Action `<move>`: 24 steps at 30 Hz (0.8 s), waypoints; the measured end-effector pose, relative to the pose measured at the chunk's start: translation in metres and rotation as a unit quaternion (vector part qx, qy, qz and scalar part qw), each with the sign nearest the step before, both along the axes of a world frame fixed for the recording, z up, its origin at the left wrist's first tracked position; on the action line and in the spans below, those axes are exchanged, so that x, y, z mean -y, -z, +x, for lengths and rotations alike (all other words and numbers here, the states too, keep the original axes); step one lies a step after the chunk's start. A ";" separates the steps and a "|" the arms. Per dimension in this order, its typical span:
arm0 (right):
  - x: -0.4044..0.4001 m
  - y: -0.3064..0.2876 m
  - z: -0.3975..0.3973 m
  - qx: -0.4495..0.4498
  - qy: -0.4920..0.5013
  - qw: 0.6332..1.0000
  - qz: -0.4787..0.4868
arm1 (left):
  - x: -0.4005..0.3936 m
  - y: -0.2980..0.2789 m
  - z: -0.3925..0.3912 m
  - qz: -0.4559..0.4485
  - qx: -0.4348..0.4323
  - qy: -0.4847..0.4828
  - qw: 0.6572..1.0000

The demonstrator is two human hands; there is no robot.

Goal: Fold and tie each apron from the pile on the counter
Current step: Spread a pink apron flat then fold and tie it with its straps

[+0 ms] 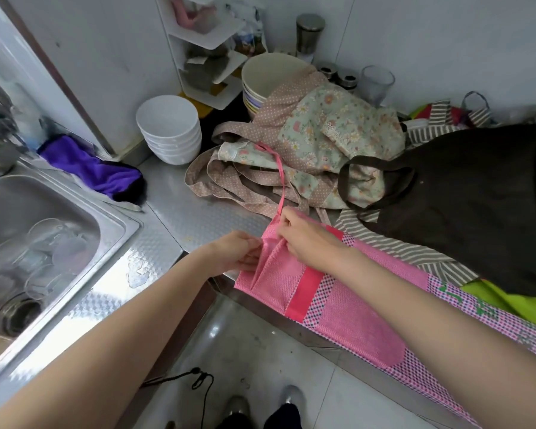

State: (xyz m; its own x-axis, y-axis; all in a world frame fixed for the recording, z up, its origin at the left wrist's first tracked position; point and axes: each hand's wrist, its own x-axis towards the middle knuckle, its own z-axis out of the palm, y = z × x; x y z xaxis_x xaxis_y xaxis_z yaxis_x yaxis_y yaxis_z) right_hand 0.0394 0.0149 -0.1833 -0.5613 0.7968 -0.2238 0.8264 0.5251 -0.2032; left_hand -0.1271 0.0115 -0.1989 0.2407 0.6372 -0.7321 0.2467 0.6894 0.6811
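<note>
Apron (347, 308) in pink lies folded into a long strip along the near counter edge (198, 224), running from far left to near right, with both hands pinching its left end, left hand (239, 252) outermost, right hand (307, 239) beside the strap (280, 178).

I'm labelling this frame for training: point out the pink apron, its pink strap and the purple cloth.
pink apron (347, 311), head view, on its striped panel.
pink strap (281, 178), head view, midway along the strip.
purple cloth (99, 168), head view, on its middle, beside the sink.
</note>
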 end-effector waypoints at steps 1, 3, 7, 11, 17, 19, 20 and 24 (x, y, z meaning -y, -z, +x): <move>-0.001 0.000 0.002 -0.006 -0.003 1.000 -0.007 | 0.000 -0.001 0.000 -0.003 0.000 0.007 1.000; -0.003 -0.003 0.008 -0.031 -0.002 0.999 -0.042 | 0.000 -0.002 0.000 -0.011 0.002 0.015 1.000; -0.008 -0.019 0.021 -0.092 0.014 0.993 -0.079 | -0.001 -0.008 -0.001 -0.048 0.037 0.043 0.997; -0.008 -0.028 0.021 -0.112 0.015 0.990 -0.087 | 0.000 -0.009 0.010 -0.051 0.027 0.082 0.995; -0.007 -0.026 0.017 -0.104 -0.010 0.992 -0.067 | -0.002 -0.008 0.013 -0.064 0.055 0.053 0.995; -0.008 -0.027 0.017 -0.096 -0.014 0.993 -0.060 | 0.000 -0.007 0.014 -0.027 0.017 0.079 0.996; -0.007 -0.028 0.017 -0.096 -0.012 0.993 -0.063 | 0.000 -0.004 0.016 0.008 -0.022 0.092 0.995; -0.010 -0.033 0.011 -0.093 -0.003 0.991 -0.096 | -0.003 0.004 0.028 0.228 -0.248 0.172 0.926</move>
State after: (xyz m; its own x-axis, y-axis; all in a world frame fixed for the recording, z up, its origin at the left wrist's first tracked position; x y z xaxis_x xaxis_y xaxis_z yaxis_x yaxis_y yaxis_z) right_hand 0.0502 0.0250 -0.1500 -0.6112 0.7462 -0.2637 0.7628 0.4666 -0.4476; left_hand -0.0990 0.0144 -0.2025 0.1929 0.8558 -0.4800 0.7584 0.1803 0.6263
